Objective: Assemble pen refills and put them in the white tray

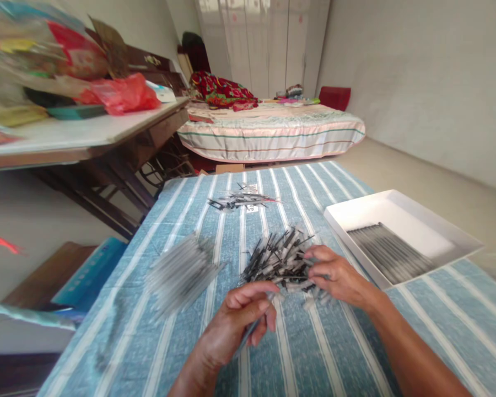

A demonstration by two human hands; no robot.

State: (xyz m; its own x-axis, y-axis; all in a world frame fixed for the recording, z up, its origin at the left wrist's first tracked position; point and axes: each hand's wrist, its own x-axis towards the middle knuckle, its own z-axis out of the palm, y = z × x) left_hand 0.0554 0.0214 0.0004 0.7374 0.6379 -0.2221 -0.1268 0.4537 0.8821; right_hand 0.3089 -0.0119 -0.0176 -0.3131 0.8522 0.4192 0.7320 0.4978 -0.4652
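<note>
My left hand [250,311] is closed, with a slim grey tube [243,341] held between thumb and fingers, slanting down under the palm. At the right edge of a heap of small black and clear pieces [279,259], my right hand [334,273] has its fingertips pinched together. What they grip is blurred and partly covered. To the left of the heap lies a batch of pale grey slim tubes [182,270], side by side. Farther back, a smaller scatter of black and clear pieces [242,199] rests on the cloth.
A white open box [421,220] at right holds a row of dark thin rods [391,251]. Blue-and-white striped cloth [119,336] covers the table. A side table [128,124] with bags stands at left, and a bed [273,132] is behind.
</note>
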